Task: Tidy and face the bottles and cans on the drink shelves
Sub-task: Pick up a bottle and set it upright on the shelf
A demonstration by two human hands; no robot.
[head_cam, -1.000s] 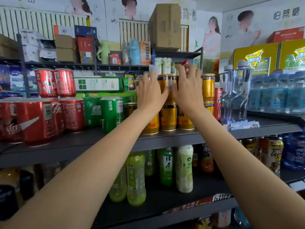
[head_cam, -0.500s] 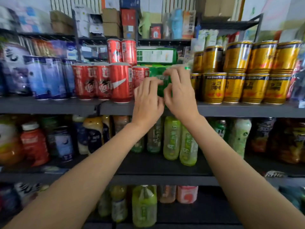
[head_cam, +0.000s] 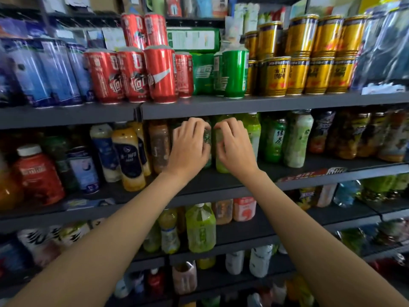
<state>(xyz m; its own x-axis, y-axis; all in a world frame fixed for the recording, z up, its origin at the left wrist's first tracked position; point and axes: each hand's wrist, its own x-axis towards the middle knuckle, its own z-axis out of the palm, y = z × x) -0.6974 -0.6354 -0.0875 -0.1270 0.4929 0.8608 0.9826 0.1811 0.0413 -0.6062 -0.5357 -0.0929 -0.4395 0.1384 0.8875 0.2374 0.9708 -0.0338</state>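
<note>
I see both hands reaching onto the second shelf (head_cam: pixel 221 187), just under the shelf of cans. My left hand (head_cam: pixel 188 149) has its grip curled round a dark green bottle (head_cam: pixel 207 140), fingers wrapping its upper body. My right hand (head_cam: pixel 235 147) curls its grip on a pale green bottle (head_cam: pixel 220 167) just beside it, at 3 o'clock of the first. Both bottles stand upright near the middle of that shelf. At 12 o'clock above the hands stand green cans (head_cam: pixel 234 74), with red cans (head_cam: pixel 160 74) at 11 o'clock and gold cans (head_cam: pixel 296 74) at 1 o'clock.
</note>
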